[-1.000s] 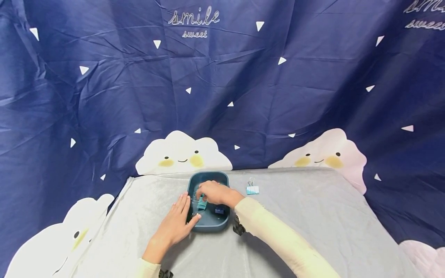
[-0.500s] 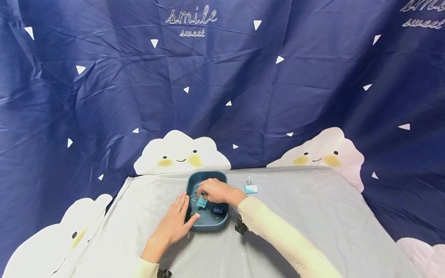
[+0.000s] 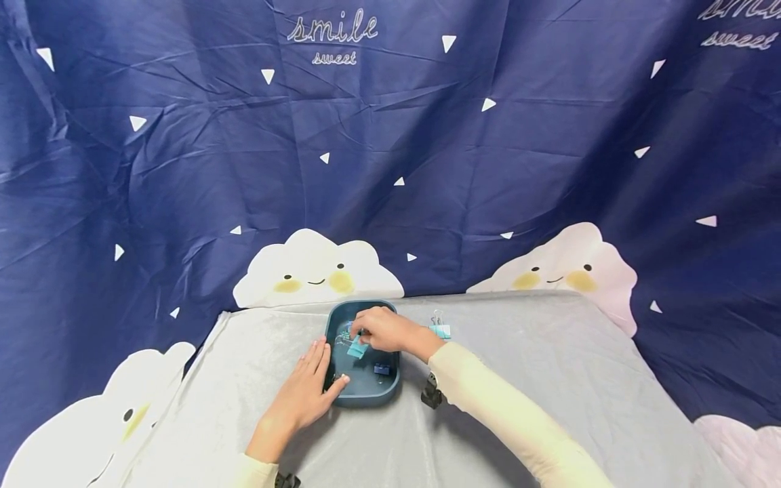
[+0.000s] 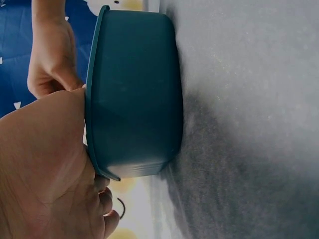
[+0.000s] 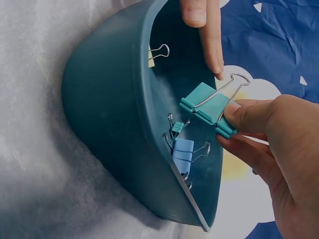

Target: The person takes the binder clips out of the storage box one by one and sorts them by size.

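Note:
A large teal binder clip is pinched between the thumb and fingers of my right hand, held over the dark teal bin. My left hand rests along the bin's left rim with its fingers straight, its thumb reaching over the inside. Down in the bin, the right wrist view shows a light blue binder clip, a small green one and a pale yellow one partly hidden by the wall. A dark blue binder clip lies toward the near right of the bin floor.
On the grey cloth, right of the bin, stands a white and teal binder clip, partly covered by the right wrist in the head view. Behind the table hangs a navy curtain printed with clouds.
My right hand has lifted slightly away from the bin floor and shifted a little right, bringing the teal binder clip with it. The left hand stays on the rim.

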Demonstrator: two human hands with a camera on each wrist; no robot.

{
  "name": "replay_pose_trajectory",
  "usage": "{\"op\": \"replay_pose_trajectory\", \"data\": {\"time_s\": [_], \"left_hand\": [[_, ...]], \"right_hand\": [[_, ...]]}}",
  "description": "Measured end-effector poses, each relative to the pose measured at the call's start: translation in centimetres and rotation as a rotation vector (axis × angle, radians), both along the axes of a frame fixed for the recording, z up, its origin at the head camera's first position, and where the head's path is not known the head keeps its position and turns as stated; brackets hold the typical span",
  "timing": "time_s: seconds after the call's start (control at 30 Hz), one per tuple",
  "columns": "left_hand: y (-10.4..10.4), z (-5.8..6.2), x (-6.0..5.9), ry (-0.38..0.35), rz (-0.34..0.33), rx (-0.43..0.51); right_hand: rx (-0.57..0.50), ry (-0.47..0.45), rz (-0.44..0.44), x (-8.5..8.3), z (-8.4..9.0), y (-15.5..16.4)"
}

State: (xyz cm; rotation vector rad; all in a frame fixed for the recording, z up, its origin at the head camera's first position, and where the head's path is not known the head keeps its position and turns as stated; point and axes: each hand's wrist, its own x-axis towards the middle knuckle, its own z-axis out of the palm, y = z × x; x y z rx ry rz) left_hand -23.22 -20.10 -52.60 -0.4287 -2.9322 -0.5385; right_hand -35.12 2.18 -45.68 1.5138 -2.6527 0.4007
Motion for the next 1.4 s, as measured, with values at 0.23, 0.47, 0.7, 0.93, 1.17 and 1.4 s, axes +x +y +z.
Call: {"op": "replay_pose_trajectory", "data": {"time_s": [0.23, 0.47, 0.7, 0.93, 1.17, 1.4], "left_hand": [[0.0, -0.1, 0.1, 0.024, -0.007, 0.018], [0.1, -0.2, 0.1, 0.041, -0.010, 0.034], [0.1, 0.1, 0.0, -0.019, 0.014, 0.011], [0.1, 0.1, 0.0, -0.032, 0.019, 0.001], [0.0, -0.2, 0.1, -0.015, 0.018, 0.001], [0.0, -0.3, -0.1, -0.015, 0.019, 0.001]], "right_hand": [[-0.074, -0.010, 0.001, 0.3, 0.6, 1.2], [-0.106, -0.012, -0.044, 0.3, 1.3, 2.4], [-0.131, 0.008, -0.060, 0.4, 1.9, 3.9], [-0.169, 0.034, -0.072, 0.4, 2.3, 5.1], [-0.215, 0.036, -0.098, 0.6, 2.8, 6.6], [-0.248, 0.058, -0.123, 0.8, 3.0, 8.6]]}}
